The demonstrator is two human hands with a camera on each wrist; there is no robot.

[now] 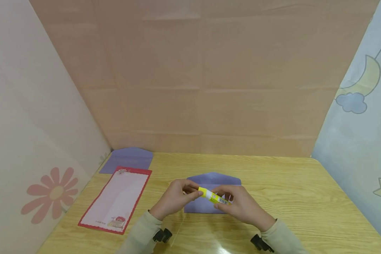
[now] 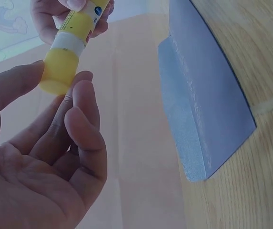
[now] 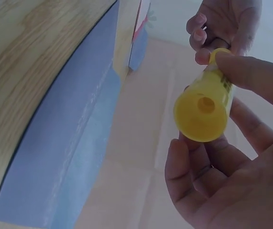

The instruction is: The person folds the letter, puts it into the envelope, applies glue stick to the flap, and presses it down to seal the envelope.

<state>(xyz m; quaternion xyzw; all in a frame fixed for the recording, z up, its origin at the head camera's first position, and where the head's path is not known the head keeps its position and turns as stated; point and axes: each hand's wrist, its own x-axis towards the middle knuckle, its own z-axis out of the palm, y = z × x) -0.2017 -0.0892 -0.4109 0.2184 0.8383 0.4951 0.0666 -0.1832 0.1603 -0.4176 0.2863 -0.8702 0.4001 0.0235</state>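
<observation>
A yellow glue stick (image 1: 220,201) with a white band is held in the air between both hands, above a purple envelope (image 1: 193,207). My left hand (image 1: 174,198) pinches its yellow cap (image 2: 59,71) between thumb and fingers. Around the labelled body my right hand (image 1: 246,206) curls its thumb and fingers; the hollow base (image 3: 200,117) faces the right wrist camera. The envelope lies on the table with its flap (image 2: 180,114) unfolded away from me. Whitish streaks run along the flap's crease in both wrist views.
At the left lies a letter sheet (image 1: 114,201) with a red border, touching or overlapping another purple envelope (image 1: 127,158) at the back left corner. The wooden table (image 1: 289,190) meets a brown back wall (image 1: 206,77) and patterned side walls.
</observation>
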